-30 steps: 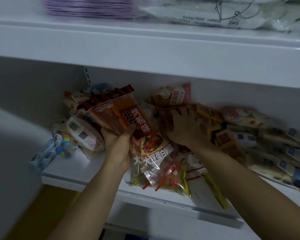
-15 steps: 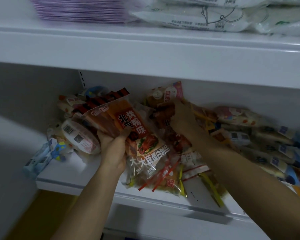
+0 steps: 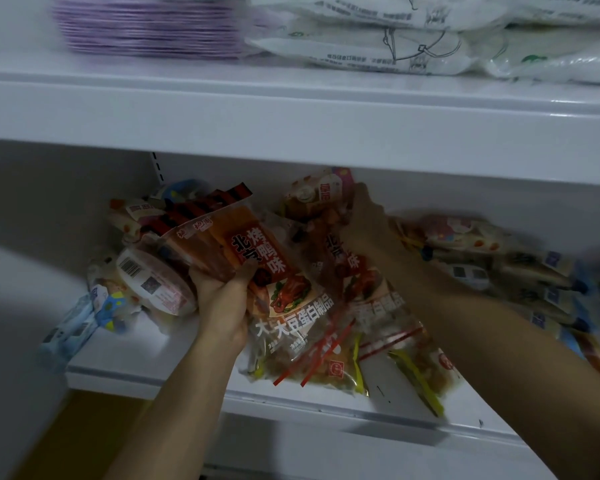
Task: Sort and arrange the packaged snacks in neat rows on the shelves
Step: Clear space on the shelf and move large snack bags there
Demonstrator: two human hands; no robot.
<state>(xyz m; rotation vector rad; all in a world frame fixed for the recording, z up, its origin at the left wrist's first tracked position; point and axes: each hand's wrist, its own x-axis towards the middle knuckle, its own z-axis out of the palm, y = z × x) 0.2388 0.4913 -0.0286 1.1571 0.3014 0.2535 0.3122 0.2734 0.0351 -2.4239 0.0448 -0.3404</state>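
From the head view, the sorting looks barely begun. The packaged snacks (image 3: pixel 499 268) lie in a loose heap across the back and right of the lower shelf (image 3: pixel 125 365), with no row formed yet; its front left corner is bare. Almost all the arranging is left, I judge.

The left hand (image 3: pixel 222 299) reaches up from below, fingers (image 3: pixel 201 282) curled round a bunch of roast-duck packets (image 3: pixel 257 265) held tilted above the shelf's front edge. The right hand (image 3: pixel 364 226) stretches deeper, toward the back of the shelf, lying on the heap beside a second like packet (image 3: pixel 371 299); blur hides whether its fingers grip anything.
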